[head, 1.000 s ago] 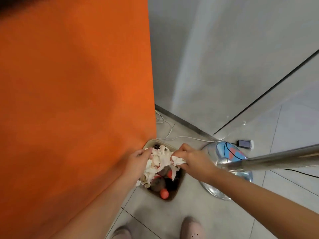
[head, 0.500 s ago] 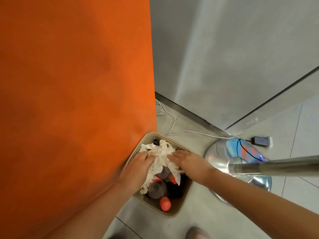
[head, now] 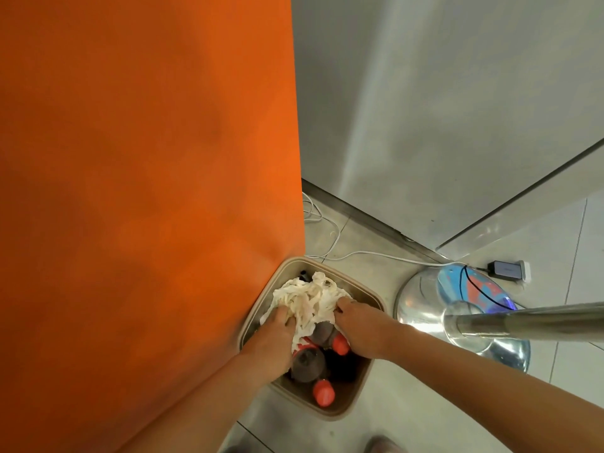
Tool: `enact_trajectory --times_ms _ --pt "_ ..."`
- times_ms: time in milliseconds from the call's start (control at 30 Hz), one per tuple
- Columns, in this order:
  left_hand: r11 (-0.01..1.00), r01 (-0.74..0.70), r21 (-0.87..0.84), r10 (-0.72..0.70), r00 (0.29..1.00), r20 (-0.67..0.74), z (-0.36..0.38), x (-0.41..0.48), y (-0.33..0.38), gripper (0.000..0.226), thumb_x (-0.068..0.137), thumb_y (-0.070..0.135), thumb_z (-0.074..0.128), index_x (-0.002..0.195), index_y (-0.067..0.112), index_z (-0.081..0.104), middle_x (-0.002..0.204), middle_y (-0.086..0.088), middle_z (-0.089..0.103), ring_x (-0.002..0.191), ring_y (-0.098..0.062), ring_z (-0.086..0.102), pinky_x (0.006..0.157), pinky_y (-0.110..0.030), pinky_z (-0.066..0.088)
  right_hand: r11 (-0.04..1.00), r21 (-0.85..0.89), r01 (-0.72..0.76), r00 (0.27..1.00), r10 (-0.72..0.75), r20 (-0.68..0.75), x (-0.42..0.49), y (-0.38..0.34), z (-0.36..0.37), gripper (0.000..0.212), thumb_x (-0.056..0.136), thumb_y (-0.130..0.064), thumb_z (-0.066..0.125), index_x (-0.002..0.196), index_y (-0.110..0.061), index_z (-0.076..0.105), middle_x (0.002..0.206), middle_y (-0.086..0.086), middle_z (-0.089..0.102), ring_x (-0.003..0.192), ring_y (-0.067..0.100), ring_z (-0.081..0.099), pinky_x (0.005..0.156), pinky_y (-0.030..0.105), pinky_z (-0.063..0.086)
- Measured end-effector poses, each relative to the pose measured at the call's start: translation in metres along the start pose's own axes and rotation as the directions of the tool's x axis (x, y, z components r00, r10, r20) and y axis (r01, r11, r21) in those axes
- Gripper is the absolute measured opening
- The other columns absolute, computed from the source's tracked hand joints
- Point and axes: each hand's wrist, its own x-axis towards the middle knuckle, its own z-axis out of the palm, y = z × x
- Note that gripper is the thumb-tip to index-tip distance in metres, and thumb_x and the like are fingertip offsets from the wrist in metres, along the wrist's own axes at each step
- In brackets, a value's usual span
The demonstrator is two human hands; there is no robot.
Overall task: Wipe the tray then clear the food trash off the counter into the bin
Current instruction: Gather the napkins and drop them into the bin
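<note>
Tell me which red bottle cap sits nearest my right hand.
The mid-bin cap, right beside the right hand; the other red cap lies apart by the bin rim.

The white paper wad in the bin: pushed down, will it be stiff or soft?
Probably soft and light: the paper wad is thin, loosely crumpled sheets. It may shift or spring back, since it rests on rounded bottles.

Indoor corner: tiled floor [head: 408, 420], bin [head: 330, 415], steel post [head: 539, 325].
</note>
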Motion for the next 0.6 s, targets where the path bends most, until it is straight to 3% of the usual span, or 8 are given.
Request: enact_trajectory --times_ms 167,300,400,500,600 --pt "0.997 -0.038 0.074 0.029 0.992 0.12 -0.019 0.007 -0.003 0.061 0.085 -0.002 0.047 0.144 0.01 0.034 0.144 -0.004 0.026 0.125 -0.021 0.038 0.109 -0.028 0.034 1.0 -0.002 0.021 0.997 -0.021 0.078 0.001 0.005 0.005 0.031 0.091 -0.01 0.048 0.121 -0.003 0.052 0.125 0.013 0.046 0.1 0.025 0.053 0.076 0.028 0.041" --pt "0.987 -0.037 0.153 0.023 0.995 0.097 -0.034 0.0 0.007 0.065 0.081 -0.005 0.048 0.141 0.012 0.03 0.138 -0.008 0.04 0.128 -0.023 0.035 0.108 -0.031 0.032 0.992 0.122 -0.019 0.984 -0.003 0.177 -0.007 0.01 -0.017 0.034 0.089 -0.004 0.046 0.123 -0.003 0.049 0.122 0.014 0.05 0.096 0.027 0.051 0.072 0.029 0.034" --pt "0.975 -0.041 0.22 0.028 0.998 0.063 -0.047 -0.009 0.015 0.049 0.081 -0.001 0.048 0.127 0.014 0.04 0.121 -0.007 0.051 0.117 -0.022 0.037 0.099 -0.029 0.032 0.988 0.156 -0.018 0.993 0.0 0.117 -0.018 0.014 -0.03 0.04 0.086 -0.002 0.047 0.125 -0.009 0.051 0.121 0.012 0.055 0.101 0.027 0.054 0.077 0.03 0.04" --pt "0.962 -0.099 0.253 0.094 0.995 0.031 -0.061 -0.02 0.021 0.037 0.087 0.011 0.049 0.124 0.013 0.045 0.122 -0.007 0.049 0.117 -0.023 0.035 0.1 -0.03 0.032 0.986 0.168 -0.008 0.999 0.001 0.041 -0.035 0.014 -0.044 0.05 0.086 -0.005 0.05 0.134 -0.02 0.05 0.134 0.003 0.048 0.118 0.025 0.052 0.096 0.031 0.043" --pt "0.959 -0.105 0.262 0.129 0.989 -0.075 -0.083 -0.036 0.031 0.039 0.089 0.021 0.048 0.128 0.017 0.048 0.125 -0.003 0.048 0.119 -0.022 0.035 0.1 -0.031 0.035 0.981 0.195 0.009 0.999 -0.002 -0.039 -0.058 0.008 -0.069 0.05 0.086 -0.006 0.049 0.132 -0.026 0.052 0.138 -0.003 0.044 0.115 0.023 0.054 0.094 0.032 0.044"
